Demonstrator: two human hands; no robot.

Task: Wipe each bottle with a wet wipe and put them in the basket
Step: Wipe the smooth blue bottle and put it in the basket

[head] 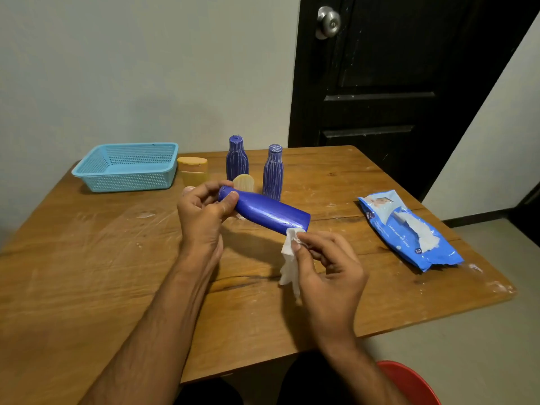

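Working above the table (87, 258), your hands are both occupied: left hand (201, 217) grips the blue bottle (268, 213) by its cap end, level; right hand (324, 264) pinches the limp wet wipe (289, 258) against its base. Light, stiff, likely slick plastic; hold the neck.

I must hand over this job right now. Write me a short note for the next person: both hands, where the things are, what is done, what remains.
Left hand grips the cap end of the plain blue bottle, held sideways above the table.
Right hand pinches a wet wipe against the bottle's base.
Basket, far left, appears to hold no bottles yet.
Two striped blue bottles and a yellow bottle stand at the back; a cream bottle is partly hidden behind the held one.
Wipes pack lies open on the right.
Left: finish this bottle, basket it, then wipe and basket the others.
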